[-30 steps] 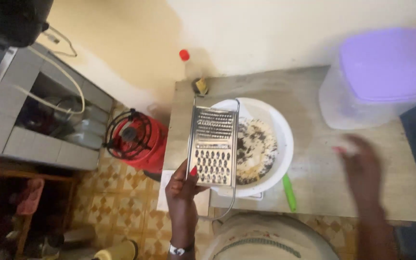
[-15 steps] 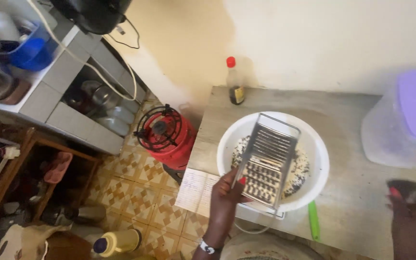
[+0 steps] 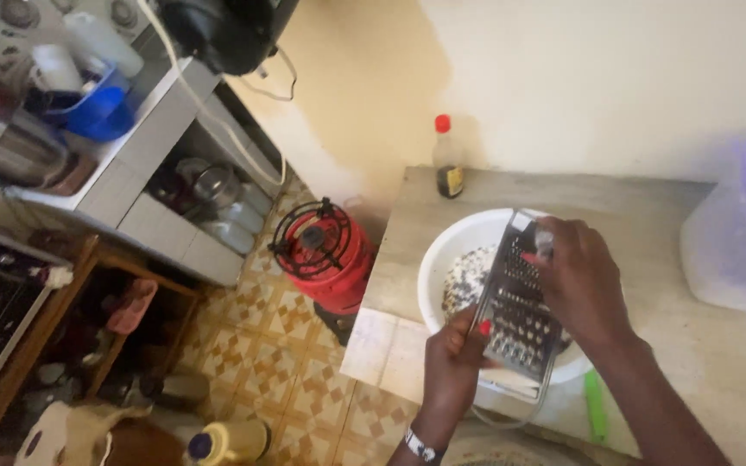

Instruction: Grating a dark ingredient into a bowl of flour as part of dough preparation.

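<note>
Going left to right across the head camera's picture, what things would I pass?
Blue tub → red stove → bottle with a red cap → left hand gripping the grater over the white bowl → right hand → green stick → lidded plastic box.

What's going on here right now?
A person holds a flat metal grater tilted over a white bowl on a table. The left hand grips the grater's lower edge; the right hand presses on its upper face. Speckled gratings lie in the bowl. A green peeler lies beside it.
</note>
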